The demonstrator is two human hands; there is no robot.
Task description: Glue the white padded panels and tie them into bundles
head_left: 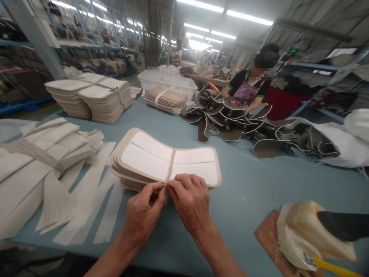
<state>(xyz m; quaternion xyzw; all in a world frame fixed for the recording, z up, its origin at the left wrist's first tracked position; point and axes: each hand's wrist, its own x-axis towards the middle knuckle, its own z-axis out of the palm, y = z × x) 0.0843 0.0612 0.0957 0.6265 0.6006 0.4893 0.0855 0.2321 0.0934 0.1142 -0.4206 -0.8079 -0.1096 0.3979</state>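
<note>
A stack of flat, round-cornered beige pieces with white panels (147,152) lies in front of me on the blue-green table. A tan tie strip (171,165) runs round its middle and pulls the stack into a slight bend. At the near edge, my left hand (142,207) pinches the tie strip between thumb and forefinger. Right beside it, my right hand (190,198) pinches the strip too, its other fingers curled against the stack's top. The fingertips partly hide where the strip comes together.
Loose white strips (100,184) and bundled strips (54,142) cover the left side. Tied stacks (100,94) stand behind, near a clear plastic bin (173,79). Dark curved pieces (230,119) pile up before a co-worker (250,84). A glue-stained container with a yellow-handled brush (325,263) sits at front right.
</note>
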